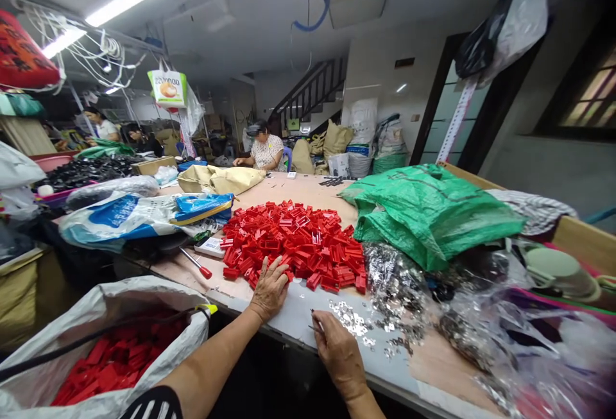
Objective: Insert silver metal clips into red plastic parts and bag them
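A large heap of red plastic parts (293, 239) lies on the worktable. My left hand (268, 289) rests at its near edge, fingers stretched out and spread over several parts. To the right, my right hand (338, 350) is closed in a pinch just above the table's near edge. A thin dark piece sticks out from its fingertips; its kind is too small to make out. Small shiny metal plates (353, 319) lie scattered on the grey board (301, 317) just beyond the right hand.
At lower left stands a white sack (149, 287) of red parts. A red-handled screwdriver (198, 265) lies left of the heap. A green woven bag (433, 210) and clear plastic bags (397, 278) crowd the right side. Across the table sits another person (267, 149).
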Demonstrator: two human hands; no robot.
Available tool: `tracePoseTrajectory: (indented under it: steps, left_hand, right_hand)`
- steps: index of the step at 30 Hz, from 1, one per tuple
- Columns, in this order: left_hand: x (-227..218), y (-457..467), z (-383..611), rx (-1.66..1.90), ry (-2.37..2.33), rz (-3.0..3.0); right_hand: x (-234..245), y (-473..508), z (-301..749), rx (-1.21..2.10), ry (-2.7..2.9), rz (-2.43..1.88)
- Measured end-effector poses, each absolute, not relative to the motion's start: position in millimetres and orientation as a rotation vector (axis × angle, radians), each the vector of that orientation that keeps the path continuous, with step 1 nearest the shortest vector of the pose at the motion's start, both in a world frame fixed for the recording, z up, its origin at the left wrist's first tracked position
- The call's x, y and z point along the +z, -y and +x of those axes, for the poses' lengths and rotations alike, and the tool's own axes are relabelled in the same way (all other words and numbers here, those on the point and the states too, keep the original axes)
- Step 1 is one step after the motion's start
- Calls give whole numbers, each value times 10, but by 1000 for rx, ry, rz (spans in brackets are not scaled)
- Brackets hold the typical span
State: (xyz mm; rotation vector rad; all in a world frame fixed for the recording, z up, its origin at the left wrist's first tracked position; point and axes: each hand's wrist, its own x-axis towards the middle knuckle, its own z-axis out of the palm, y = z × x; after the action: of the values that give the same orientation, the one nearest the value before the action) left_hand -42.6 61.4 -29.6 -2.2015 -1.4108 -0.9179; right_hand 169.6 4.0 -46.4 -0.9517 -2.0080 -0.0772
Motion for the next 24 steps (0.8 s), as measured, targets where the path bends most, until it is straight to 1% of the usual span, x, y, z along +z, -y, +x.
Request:
tracePoseTrajectory:
  steps: [10,24]
  left_hand:
    - [-339,-637,-461,-962,1407,-2187]
    - [-293,-677,-486,-1021,1514,-2176]
  right_hand:
    - [-444,-23,1693,-47,2000,-963]
    - [-563,-130,1726,-70,2073,-1007]
